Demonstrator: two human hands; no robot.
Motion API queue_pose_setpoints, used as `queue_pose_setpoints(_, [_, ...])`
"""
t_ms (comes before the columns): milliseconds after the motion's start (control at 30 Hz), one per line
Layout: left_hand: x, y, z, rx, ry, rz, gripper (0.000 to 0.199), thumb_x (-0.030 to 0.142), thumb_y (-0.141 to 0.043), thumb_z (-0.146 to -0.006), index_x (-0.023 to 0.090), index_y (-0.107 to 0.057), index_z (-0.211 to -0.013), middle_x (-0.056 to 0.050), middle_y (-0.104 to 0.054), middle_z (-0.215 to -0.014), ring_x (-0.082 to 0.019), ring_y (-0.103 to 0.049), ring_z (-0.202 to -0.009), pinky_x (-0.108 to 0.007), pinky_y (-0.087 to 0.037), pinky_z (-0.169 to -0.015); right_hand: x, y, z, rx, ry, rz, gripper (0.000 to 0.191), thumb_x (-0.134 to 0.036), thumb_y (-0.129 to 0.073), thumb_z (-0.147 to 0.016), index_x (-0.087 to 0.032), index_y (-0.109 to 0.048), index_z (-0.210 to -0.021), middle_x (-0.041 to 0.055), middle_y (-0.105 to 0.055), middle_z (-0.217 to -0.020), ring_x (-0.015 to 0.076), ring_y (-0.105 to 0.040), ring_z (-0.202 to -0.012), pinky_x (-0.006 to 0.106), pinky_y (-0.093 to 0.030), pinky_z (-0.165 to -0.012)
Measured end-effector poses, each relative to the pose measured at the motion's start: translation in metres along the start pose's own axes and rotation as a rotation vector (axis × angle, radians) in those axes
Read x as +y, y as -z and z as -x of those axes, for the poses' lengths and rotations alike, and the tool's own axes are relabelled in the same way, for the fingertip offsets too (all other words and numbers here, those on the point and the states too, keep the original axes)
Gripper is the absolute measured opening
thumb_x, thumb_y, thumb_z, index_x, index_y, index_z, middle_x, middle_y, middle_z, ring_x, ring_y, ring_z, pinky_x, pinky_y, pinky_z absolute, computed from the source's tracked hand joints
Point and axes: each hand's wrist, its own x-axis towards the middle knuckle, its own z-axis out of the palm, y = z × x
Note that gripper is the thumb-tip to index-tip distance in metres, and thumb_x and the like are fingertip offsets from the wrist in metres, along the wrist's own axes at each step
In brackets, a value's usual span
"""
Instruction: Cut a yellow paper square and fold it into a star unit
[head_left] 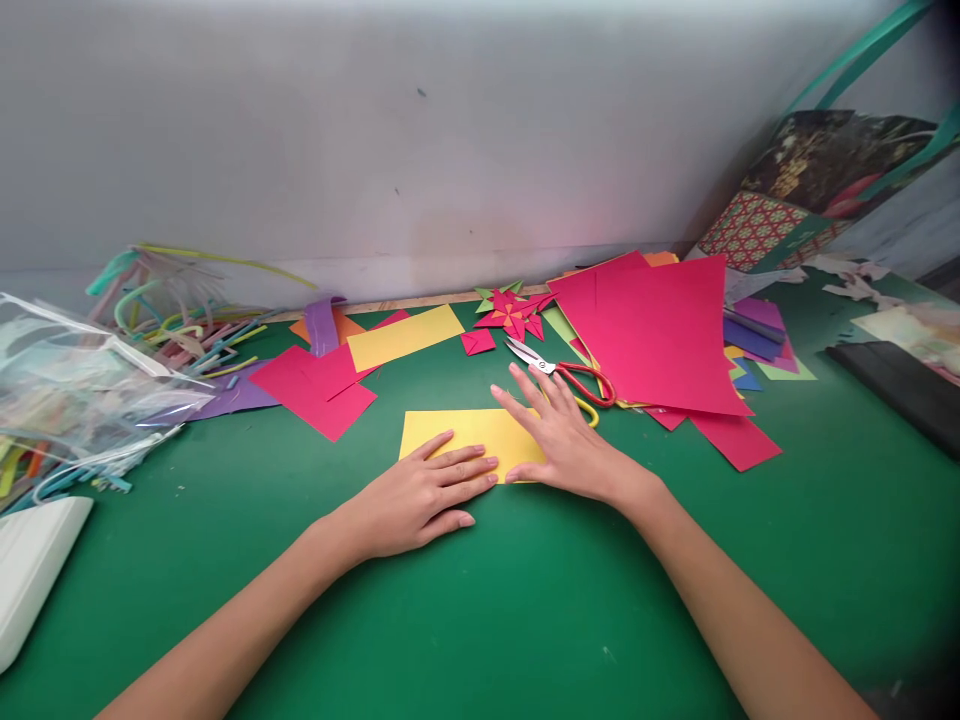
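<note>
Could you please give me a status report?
Left hand: fingers on yellow rectangular paper. Right hand: open, at its right end. Scissors just beyond right hand.

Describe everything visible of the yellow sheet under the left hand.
The yellow sheet looks like plain paper or thin card, an elongated rectangle with no markings visible on its exposed part. It lies on the green table, long edges running left to right. The left hand is laid across its lower left part, palm down; the right hand covers its right end, hiding that edge. Whether the right hand presses on it is unclear.
</note>
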Motion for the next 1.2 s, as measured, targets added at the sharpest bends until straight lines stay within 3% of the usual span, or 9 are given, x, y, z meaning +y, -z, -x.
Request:
queue_pose_setpoints(200, [0.0, 0.001, 0.0, 0.011, -0.004, 0.006, 0.063, 0.041, -0.046, -0.106, 0.028, -0.026, -0.164, -0.005, -0.046, -0.16, -0.024, -0.037, -0.153, -0.049, -0.013, -0.132, 0.004, -0.007, 0.001, -0.083, 0.026, -0.017, 0.118, -0.064, -0.082, -0.075, -0.036, -0.013, -0.166, 0.0099, 0.003, -0.175, 0.0421, 0.002, -0.159, 0.068, -0.012, -0.123])
queue_pose_setpoints(367, [0.001, 0.002, 0.001, 0.019, -0.019, -0.009, 0.063, 0.041, -0.047, -0.106, 0.028, -0.026, -0.164, -0.005, -0.048, -0.159, -0.024, -0.037, -0.153, -0.05, -0.013, -0.132, 0.013, 0.005, 0.008, -0.095, 0.046, -0.031, 0.122, -0.062, -0.086, -0.071, -0.037, -0.014, -0.166, 0.0076, 0.002, -0.175, 0.0412, -0.001, -0.159, 0.065, -0.016, -0.124])
queue_pose_setpoints(433, [0.002, 0.001, 0.002, 0.017, -0.015, -0.024, 0.062, 0.04, -0.047, -0.106, 0.026, -0.027, -0.163, -0.006, -0.048, -0.16, -0.025, -0.038, -0.152, -0.051, -0.018, -0.131, 0.015, 0.014, 0.008, -0.039, 0.038, -0.044, 0.112, -0.061, -0.083, -0.075, -0.036, -0.021, -0.165, 0.0064, -0.009, -0.175, 0.0393, -0.004, -0.16, 0.063, -0.019, -0.125])
queue_pose_setpoints(533, [0.005, -0.001, 0.001, 0.099, 0.027, -0.046, 0.057, 0.033, -0.048, -0.106, 0.022, -0.035, -0.16, -0.012, -0.053, -0.155, -0.027, -0.047, -0.146, -0.048, -0.037, -0.123, 0.016, 0.025, 0.006, 0.165, -0.002, -0.074, 0.087, -0.057, -0.072, -0.089, -0.032, -0.032, -0.162, 0.0058, -0.032, -0.169, 0.0363, -0.016, -0.158, 0.059, -0.026, -0.125])
queue_pose_setpoints(700, [0.012, -0.002, -0.003, 0.179, 0.058, -0.161, 0.04, 0.021, -0.047, -0.106, 0.018, -0.05, -0.145, -0.016, -0.07, -0.127, -0.027, -0.067, -0.117, -0.045, -0.055, -0.1, 0.015, 0.032, 0.006, 0.375, 0.002, -0.133, 0.046, -0.046, -0.048, -0.105, -0.029, -0.056, -0.147, 0.0073, -0.058, -0.15, 0.0329, -0.041, -0.147, 0.057, -0.036, -0.121])
queue_pose_setpoints(833, [0.017, 0.002, -0.003, 0.191, -0.036, -0.311, 0.039, 0.01, -0.045, -0.103, 0.011, -0.051, -0.142, -0.016, -0.074, -0.113, -0.027, -0.07, -0.11, -0.042, -0.059, -0.094, 0.006, 0.03, 0.006, 0.294, 0.081, -0.198, 0.039, -0.043, -0.046, -0.107, -0.025, -0.065, -0.136, 0.0091, -0.069, -0.136, 0.031, -0.053, -0.138, 0.054, -0.042, -0.116])
queue_pose_setpoints(1000, [0.018, 0.01, -0.001, 0.331, -0.043, -0.451, 0.031, 0.009, -0.051, -0.1, 0.007, -0.058, -0.13, -0.014, -0.076, -0.104, -0.026, -0.072, -0.094, -0.04, -0.061, -0.081, -0.018, 0.026, 0.003, 0.125, 0.228, -0.106, 0.035, -0.049, -0.067, -0.096, -0.023, -0.07, -0.119, 0.0099, -0.071, -0.126, 0.0329, -0.055, -0.134, 0.057, -0.036, -0.12])
queue_pose_setpoints(1100, [0.017, 0.014, 0.0, 0.401, -0.007, -0.461, 0.028, 0.01, -0.053, -0.099, 0.009, -0.06, -0.126, -0.013, -0.076, -0.106, -0.024, -0.071, -0.095, -0.039, -0.059, -0.084, -0.028, 0.023, 0.001, 0.096, 0.253, -0.034, 0.01, -0.029, -0.064, -0.099, -0.02, -0.069, -0.101, 0.0094, -0.071, -0.118, 0.0296, -0.058, -0.127, 0.054, -0.04, -0.116])
queue_pose_setpoints(1200, [0.017, 0.015, 0.0, 0.413, 0.051, -0.471, 0.025, 0.01, -0.052, -0.1, 0.014, -0.061, -0.123, -0.01, -0.075, -0.102, -0.023, -0.069, -0.092, -0.041, -0.055, -0.087, -0.032, 0.018, 0.001, 0.143, 0.223, -0.013, 0.017, -0.015, -0.055, -0.102, -0.02, -0.067, -0.092, 0.0073, -0.071, -0.104, 0.0259, -0.063, -0.113, 0.046, -0.049, -0.102])
